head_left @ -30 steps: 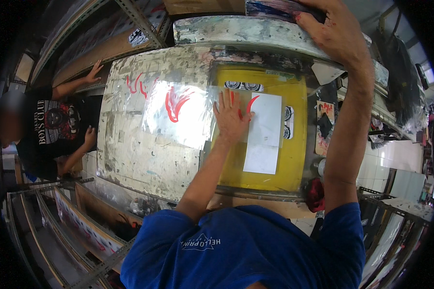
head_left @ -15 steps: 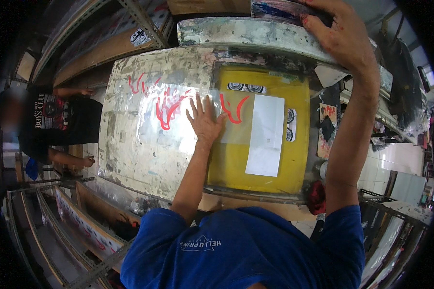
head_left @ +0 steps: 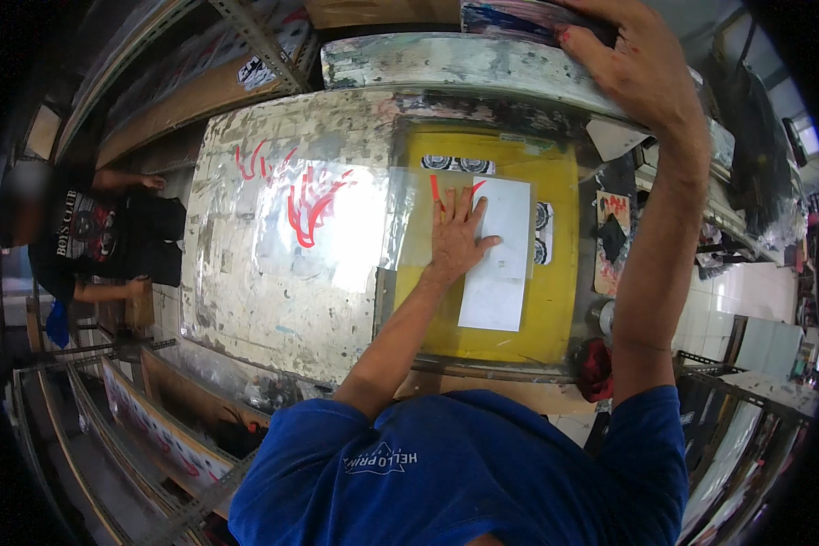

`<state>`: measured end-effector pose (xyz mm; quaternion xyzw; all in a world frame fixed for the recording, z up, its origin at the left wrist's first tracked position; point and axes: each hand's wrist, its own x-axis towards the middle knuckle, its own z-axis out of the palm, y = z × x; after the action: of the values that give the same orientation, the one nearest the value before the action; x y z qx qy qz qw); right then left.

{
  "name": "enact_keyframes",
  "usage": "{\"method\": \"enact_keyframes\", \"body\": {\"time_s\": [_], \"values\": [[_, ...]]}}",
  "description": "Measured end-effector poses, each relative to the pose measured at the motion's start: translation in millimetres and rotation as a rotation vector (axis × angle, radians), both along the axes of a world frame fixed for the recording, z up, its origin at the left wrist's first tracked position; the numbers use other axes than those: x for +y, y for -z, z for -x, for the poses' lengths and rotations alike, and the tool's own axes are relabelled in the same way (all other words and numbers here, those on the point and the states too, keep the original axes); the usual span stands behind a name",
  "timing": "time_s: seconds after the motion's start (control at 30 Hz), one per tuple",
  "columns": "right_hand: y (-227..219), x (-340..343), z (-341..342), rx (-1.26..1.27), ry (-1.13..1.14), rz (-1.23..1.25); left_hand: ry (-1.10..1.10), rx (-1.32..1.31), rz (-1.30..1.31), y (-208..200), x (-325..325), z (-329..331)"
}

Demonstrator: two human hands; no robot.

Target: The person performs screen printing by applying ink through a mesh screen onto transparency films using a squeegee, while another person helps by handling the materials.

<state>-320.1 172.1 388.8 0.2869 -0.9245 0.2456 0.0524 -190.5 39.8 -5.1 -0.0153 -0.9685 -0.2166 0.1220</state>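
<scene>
My left hand (head_left: 461,238) lies flat with its fingers spread, partly on a white paper strip (head_left: 493,296) over a yellow panel (head_left: 416,338). Parts of a red curved mark (head_left: 435,188) show around its fingertips. A clear film (head_left: 417,214) reaches from the pale, paint-stained board (head_left: 223,300) onto the panel. More red flame-like marks (head_left: 302,214) are on the board's side. At the upper right, my right hand (head_left: 632,73) is closed over a paint-smeared frame (head_left: 428,62). Some of its fingers are cut off by the picture's top edge.
Another person (head_left: 86,227) in a dark shirt stands to the left. Metal racks (head_left: 246,32) rise at the far left, with more shelving (head_left: 109,414) nearby at lower left. A red cloth (head_left: 595,371) and a red-splashed card (head_left: 612,244) are right of the panel.
My left hand has moved right, from the film beside the panel's edge onto the paper strip. The red mark near it lies farther right. My right hand stays on the frame.
</scene>
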Motion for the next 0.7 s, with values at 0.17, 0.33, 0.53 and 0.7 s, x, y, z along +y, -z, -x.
{"method": "enact_keyframes", "body": {"time_s": [0.17,0.33,0.53,0.7], "values": [[22.0,2.1,8.1,0.325,-0.033,0.047,0.026,-0.044,0.013,-3.7,8.1,3.6],[6.2,2.5,-0.1,0.045,-0.072,0.109,0.032,-0.059,0.037,-7.5,16.0,6.3],[-5.3,0.5,-11.7,-0.077,-0.094,0.128,0.074,-0.073,0.075,-10.6,11.1,14.2],[32.2,11.6,-5.6,0.291,-0.179,0.205,0.057,0.172,-0.147,-48.9,2.7,11.2]]}}
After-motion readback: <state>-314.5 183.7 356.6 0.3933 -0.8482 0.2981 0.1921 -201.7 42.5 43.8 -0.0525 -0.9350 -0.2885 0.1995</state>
